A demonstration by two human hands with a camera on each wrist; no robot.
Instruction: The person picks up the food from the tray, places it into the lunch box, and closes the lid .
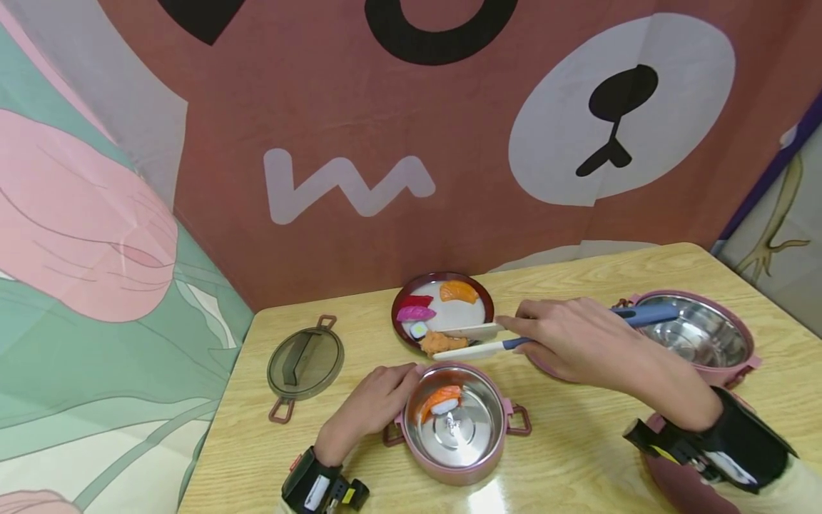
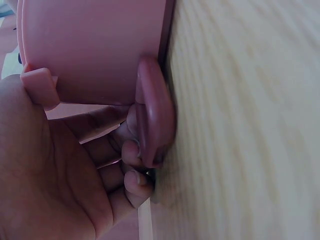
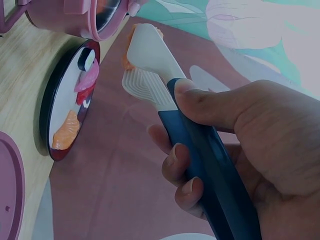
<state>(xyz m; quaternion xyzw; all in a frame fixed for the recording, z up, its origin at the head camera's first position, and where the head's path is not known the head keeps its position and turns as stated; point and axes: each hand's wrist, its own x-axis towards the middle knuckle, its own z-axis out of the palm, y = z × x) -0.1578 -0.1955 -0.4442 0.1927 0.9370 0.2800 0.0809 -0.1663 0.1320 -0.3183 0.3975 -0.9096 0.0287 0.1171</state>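
Brown, see-through, one lid point(image 1: 307, 364) lies leftmost. Your left hand point(image 1: 369, 400) holds one small pink pot point(image 1: 459, 476), fingers curled at its handle point(image 2: 159, 112); one orange sushi piece point(image 1: 442, 395) lies inside. Behind, one plate point(image 1: 459, 314) bears four more. Your right hand point(image 1: 571, 343) grips one pair of tongs point(image 1: 648, 314), tips pinching one fried piece point(image 1: 444, 343) left of your fingers. One larger pot point(image 1: 728, 376) stands rightmost.

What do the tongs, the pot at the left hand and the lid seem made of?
Tongs: probably plastic, with smooth blue handles and opaque white ends, one ribbed.
Pot: shiny metal inside, likely steel, by its mirror-like reflections; evenly pink satin outside, apparently plastic.
Lid: smoky, see-through panel, either glass or plastic; the look leaves it open.
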